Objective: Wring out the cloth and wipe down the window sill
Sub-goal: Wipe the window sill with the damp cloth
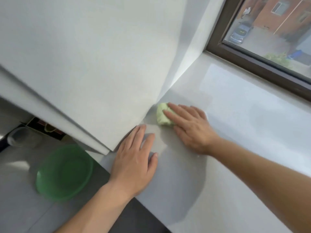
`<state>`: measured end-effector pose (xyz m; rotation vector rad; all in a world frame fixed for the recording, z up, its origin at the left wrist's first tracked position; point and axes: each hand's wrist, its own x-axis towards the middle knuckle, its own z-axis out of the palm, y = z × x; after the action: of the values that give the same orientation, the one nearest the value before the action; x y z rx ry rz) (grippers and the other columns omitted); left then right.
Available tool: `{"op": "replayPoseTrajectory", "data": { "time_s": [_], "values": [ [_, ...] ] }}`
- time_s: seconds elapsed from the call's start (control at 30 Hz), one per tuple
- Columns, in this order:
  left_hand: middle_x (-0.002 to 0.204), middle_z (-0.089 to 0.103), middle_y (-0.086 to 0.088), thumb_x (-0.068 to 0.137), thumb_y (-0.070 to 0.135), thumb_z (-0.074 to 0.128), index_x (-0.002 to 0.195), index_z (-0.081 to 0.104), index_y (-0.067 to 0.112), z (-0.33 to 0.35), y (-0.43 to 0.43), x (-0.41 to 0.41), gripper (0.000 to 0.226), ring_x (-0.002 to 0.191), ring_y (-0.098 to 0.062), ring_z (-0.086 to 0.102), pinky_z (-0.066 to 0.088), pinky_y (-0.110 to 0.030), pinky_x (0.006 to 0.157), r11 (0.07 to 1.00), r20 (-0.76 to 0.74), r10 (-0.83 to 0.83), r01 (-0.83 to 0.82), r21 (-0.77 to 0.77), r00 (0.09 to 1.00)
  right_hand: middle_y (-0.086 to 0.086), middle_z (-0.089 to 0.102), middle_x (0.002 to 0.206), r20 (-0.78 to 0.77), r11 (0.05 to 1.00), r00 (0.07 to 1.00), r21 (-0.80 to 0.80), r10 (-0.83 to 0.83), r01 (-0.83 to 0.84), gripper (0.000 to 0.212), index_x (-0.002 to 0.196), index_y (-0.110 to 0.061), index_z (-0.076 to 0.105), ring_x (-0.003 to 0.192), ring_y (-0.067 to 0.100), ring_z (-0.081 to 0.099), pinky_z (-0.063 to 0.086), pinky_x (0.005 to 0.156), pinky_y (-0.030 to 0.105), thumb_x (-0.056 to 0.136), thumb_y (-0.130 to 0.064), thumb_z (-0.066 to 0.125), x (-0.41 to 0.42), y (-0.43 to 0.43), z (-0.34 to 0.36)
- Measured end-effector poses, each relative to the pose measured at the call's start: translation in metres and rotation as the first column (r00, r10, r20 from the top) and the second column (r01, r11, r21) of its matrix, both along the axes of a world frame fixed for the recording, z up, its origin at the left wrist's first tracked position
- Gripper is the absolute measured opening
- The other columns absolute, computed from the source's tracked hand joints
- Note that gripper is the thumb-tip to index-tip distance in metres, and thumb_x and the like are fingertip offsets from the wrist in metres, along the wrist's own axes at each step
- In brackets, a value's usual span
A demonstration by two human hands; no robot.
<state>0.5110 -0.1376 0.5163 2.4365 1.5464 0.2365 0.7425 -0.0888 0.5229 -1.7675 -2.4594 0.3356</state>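
A small pale green cloth (161, 114) lies bunched on the white window sill (244, 118), close to the corner where the wall meets it. My right hand (190, 126) presses flat on the cloth with straight fingers, covering its right part. My left hand (134, 158) rests flat on the sill near its front edge, fingers spread, just left of the right hand and apart from the cloth. A darker damp patch spreads over the sill around and below both hands.
A green plastic basin (64, 172) stands on the floor below the sill at the left. A clear container (21, 137) sits beyond it. The white wall (101, 64) juts out at the left. The dark window frame (252, 64) runs along the sill's far side.
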Motion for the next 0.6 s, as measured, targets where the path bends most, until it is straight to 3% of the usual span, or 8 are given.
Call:
{"op": "replayPoseTrajectory", "data": {
  "time_s": [0.07,0.17,0.23,0.33,0.43,0.5,0.6],
  "values": [
    [0.157,0.030,-0.013,0.092,0.042,0.038,0.138,0.042,0.017,-0.002,-0.006,-0.007,0.052,0.146,-0.026,0.022,0.013,-0.035,0.118,1.000,0.016,0.000,0.000,0.002,1.000,-0.014,0.014,0.163,-0.022,0.976,0.976,0.017,-0.215,0.215,0.052,0.151,-0.046,0.020,0.147,0.023,0.019,0.008,0.117,0.040,0.098,-0.048,0.021,0.015,0.032,0.001],
    [0.155,0.033,-0.013,0.092,0.042,0.040,0.137,0.042,0.015,-0.004,-0.010,-0.010,0.052,0.145,-0.026,0.025,0.012,-0.033,0.117,0.999,0.016,0.016,-0.016,0.030,1.000,-0.013,0.010,0.163,-0.072,0.848,0.845,-0.020,-0.530,0.530,0.050,0.150,-0.043,0.021,0.147,0.023,0.015,0.005,0.119,0.042,0.100,-0.045,0.023,0.001,0.066,0.001],
    [0.152,0.037,-0.013,0.092,0.040,0.041,0.135,0.044,0.012,-0.003,-0.011,-0.010,0.052,0.143,-0.026,0.028,0.014,-0.033,0.117,0.998,0.048,0.033,-0.035,0.043,0.998,-0.010,0.007,0.164,-0.041,0.864,0.863,0.000,-0.503,0.503,0.052,0.151,-0.040,0.019,0.147,0.024,0.013,0.004,0.118,0.043,0.099,-0.043,0.027,-0.031,0.053,-0.001],
    [0.145,0.045,-0.014,0.091,0.036,0.042,0.130,0.049,0.009,-0.002,-0.016,-0.015,0.048,0.138,-0.028,0.035,0.021,-0.035,0.115,0.996,0.107,0.062,-0.069,0.060,0.992,-0.011,0.009,0.164,-0.048,0.981,0.980,0.027,-0.192,0.194,0.053,0.152,-0.040,0.020,0.146,0.021,0.014,0.005,0.117,0.041,0.099,-0.041,0.024,-0.048,-0.007,-0.003],
    [0.147,0.044,-0.013,0.091,0.036,0.041,0.127,0.050,0.010,-0.003,-0.028,-0.019,0.046,0.139,-0.027,0.033,0.019,-0.034,0.115,0.993,0.126,0.083,-0.093,0.069,0.988,-0.014,0.013,0.163,0.010,1.000,1.000,0.007,0.019,-0.020,0.056,0.152,-0.041,0.021,0.146,0.018,0.018,0.010,0.118,0.040,0.097,-0.044,0.021,-0.019,-0.045,0.000],
    [0.151,0.038,-0.010,0.092,0.038,0.038,0.130,0.048,0.012,-0.005,-0.033,-0.021,0.047,0.143,-0.024,0.026,0.013,-0.032,0.116,0.993,0.139,0.090,-0.099,0.062,0.986,-0.012,0.016,0.163,0.024,0.993,0.993,0.030,-0.116,0.115,0.058,0.152,-0.041,0.020,0.146,0.021,0.021,0.012,0.117,0.042,0.095,-0.047,0.021,0.007,-0.032,0.001],
    [0.154,0.034,-0.007,0.094,0.038,0.034,0.132,0.046,0.014,-0.007,-0.035,-0.022,0.046,0.145,-0.020,0.021,0.008,-0.029,0.116,0.991,0.182,0.102,-0.115,0.061,0.978,-0.015,0.010,0.163,-0.012,0.876,0.876,0.007,-0.482,0.482,0.054,0.153,-0.041,0.014,0.148,0.018,0.014,0.005,0.119,0.039,0.100,-0.040,0.026,0.009,-0.005,0.002]
  ]
}}
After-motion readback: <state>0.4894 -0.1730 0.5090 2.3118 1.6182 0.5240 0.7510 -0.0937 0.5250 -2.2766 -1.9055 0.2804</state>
